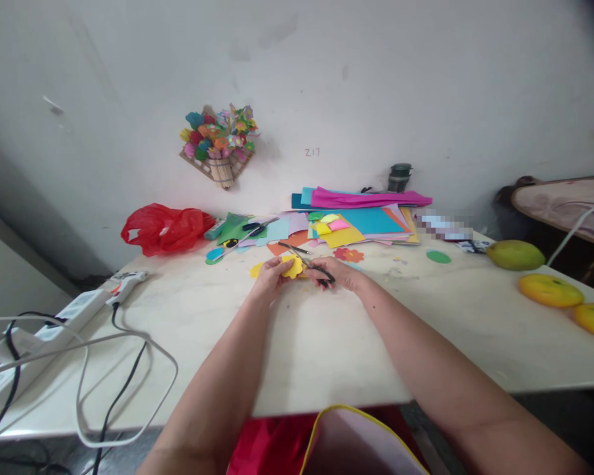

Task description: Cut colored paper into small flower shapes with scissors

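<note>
Here, the left hand (270,276) pinches scalloped yellow paper (292,266).

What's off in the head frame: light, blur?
Head view: diffuse light, faint shadow right of the multicoloured flower bouquet; dark upper-right corner; pixelated patch right of the stacked coloured paper sheets; scalloped yellow paper piece and black-handled metal scissors soft in fine detail.
</note>
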`<state>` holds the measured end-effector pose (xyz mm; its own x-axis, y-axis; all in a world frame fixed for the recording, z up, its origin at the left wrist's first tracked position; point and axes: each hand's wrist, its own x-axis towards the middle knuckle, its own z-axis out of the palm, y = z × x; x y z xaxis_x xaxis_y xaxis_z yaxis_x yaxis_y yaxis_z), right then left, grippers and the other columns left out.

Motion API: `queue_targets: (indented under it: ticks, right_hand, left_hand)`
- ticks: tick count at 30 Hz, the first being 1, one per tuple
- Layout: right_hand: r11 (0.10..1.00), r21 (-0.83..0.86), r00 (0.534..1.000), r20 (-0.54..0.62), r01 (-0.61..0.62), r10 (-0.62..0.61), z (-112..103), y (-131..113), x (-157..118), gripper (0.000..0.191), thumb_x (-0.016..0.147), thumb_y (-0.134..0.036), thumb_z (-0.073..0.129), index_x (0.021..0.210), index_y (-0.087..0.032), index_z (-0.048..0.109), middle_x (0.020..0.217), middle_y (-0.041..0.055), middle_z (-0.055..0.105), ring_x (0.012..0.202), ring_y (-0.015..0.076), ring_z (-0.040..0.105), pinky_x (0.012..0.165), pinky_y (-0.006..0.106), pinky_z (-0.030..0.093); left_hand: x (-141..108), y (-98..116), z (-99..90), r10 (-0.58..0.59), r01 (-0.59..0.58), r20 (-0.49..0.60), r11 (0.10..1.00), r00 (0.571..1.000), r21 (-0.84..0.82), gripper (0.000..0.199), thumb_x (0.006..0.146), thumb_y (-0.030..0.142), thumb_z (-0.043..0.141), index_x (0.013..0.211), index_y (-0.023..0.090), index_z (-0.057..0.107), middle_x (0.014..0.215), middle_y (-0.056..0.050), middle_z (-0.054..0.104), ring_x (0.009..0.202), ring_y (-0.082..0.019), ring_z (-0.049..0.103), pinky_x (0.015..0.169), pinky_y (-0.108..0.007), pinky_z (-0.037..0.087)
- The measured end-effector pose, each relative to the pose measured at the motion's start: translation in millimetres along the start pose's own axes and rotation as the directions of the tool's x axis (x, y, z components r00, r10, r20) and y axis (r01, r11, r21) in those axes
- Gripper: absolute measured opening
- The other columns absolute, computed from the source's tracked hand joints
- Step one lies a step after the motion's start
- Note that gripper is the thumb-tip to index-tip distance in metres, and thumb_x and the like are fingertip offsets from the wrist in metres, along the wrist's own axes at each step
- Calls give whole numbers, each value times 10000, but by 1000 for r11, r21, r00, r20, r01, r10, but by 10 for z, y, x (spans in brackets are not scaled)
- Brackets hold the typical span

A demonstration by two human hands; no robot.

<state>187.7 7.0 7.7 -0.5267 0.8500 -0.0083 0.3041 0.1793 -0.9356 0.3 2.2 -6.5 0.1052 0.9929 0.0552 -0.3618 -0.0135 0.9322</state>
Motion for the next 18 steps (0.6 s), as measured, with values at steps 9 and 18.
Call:
queue_targets:
  ticks: [9,18]
  right_hand:
    - [1000,20,1000,-2,-2,2,1,-6,-13,312,748,-447,658,737,-161,532,568,-30,572,384,49,487,321,155,283]
    - [1000,7,1000,5,20,-20,19,33,24,318,741,-442,668,718,-162,519,559,-35,563,387,49,498,317,154,286]
  left_hand:
    - [21,-15,-13,-17,15,-36,999,999,-44,287,514,244,822,624,132,582,655,-32,632,603,-118,590,571,-226,441]
    - [18,-4,13,-25,21,-68,997,997,-69,255,501,208,812,594,125,589,635,-38,634,586,-121,576,553,-228,424]
